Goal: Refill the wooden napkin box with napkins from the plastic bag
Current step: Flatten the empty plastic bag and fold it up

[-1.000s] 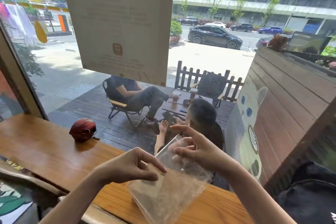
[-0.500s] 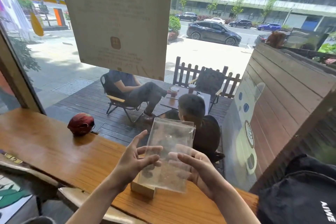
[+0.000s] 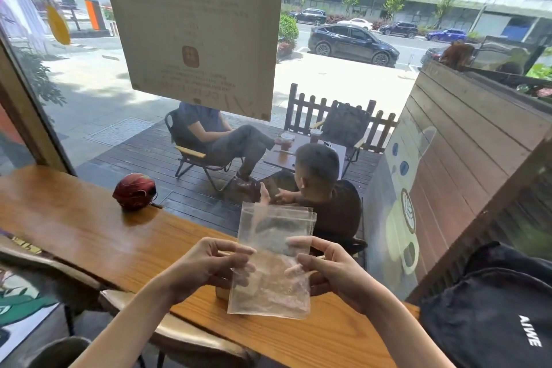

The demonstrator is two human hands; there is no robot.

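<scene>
I hold a clear plastic bag (image 3: 273, 263) upright over the wooden counter (image 3: 89, 233), its mouth at the top. My left hand (image 3: 206, 266) pinches its left edge and my right hand (image 3: 328, 272) grips its right edge. The bag looks see-through, and whether napkins are inside I cannot tell. Behind the bag's lower left corner a small piece of the wooden napkin box (image 3: 221, 293) shows; the bag hides the rest of it.
A dark red helmet (image 3: 135, 190) rests on the counter by the window. A black backpack (image 3: 490, 308) sits at the right end. Chair backs (image 3: 179, 334) stand under the counter's near edge. A paper sign (image 3: 194, 24) hangs on the glass.
The bag has gone from tilted to upright and both hands now hold its sides. The view has tilted down slightly.
</scene>
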